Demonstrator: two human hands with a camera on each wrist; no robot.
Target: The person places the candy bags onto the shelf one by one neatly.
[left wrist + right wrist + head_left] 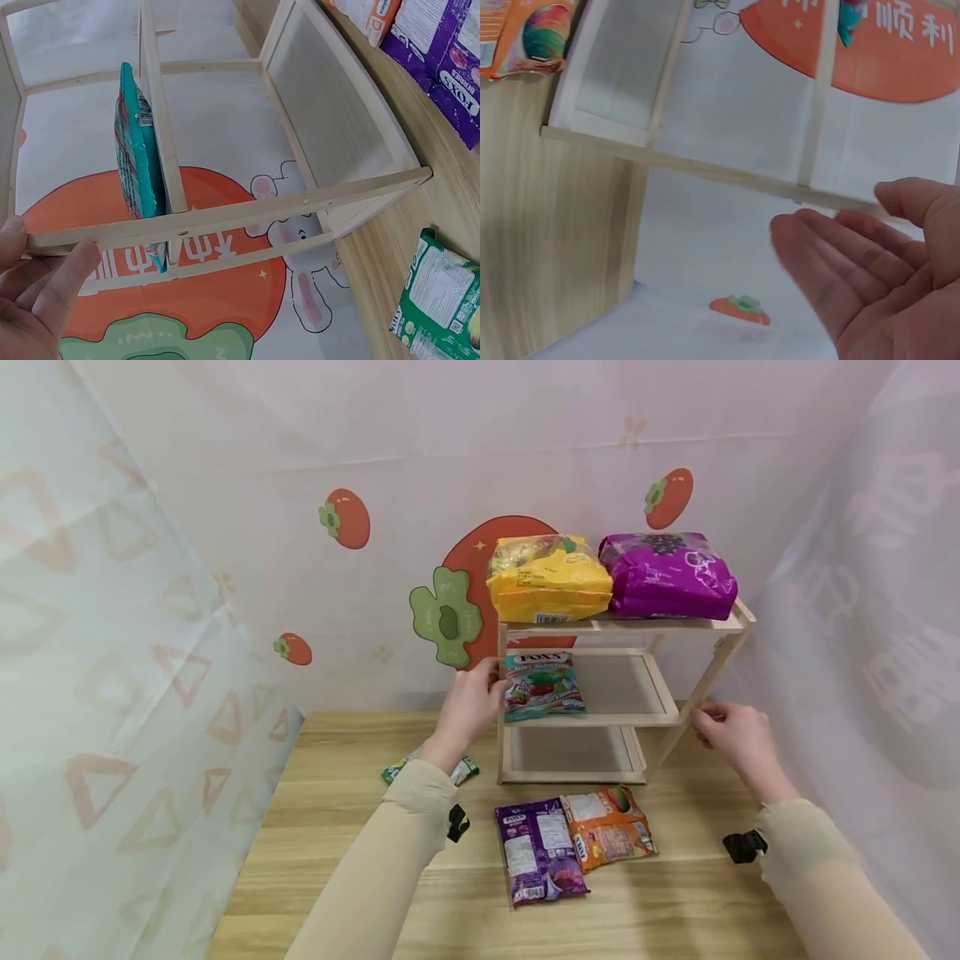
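Note:
A small wooden rack with see-through shelves stands on the table. My left hand grips its left front post, with thumb and fingers around the wood in the left wrist view. Beside the right front post is my right hand; its fingers look fairly straight in the right wrist view, with the thumb apart from them, close to the post. A teal Fox's candy bag leans on the middle shelf at the left. On the top shelf sit a yellow bag and a purple bag.
In front of the rack, a flat purple Fox's bag lies beside an orange one on the wooden table. A green bag lies left of the rack, partly hidden by the left arm in the head view. Printed cloth hangs around the table.

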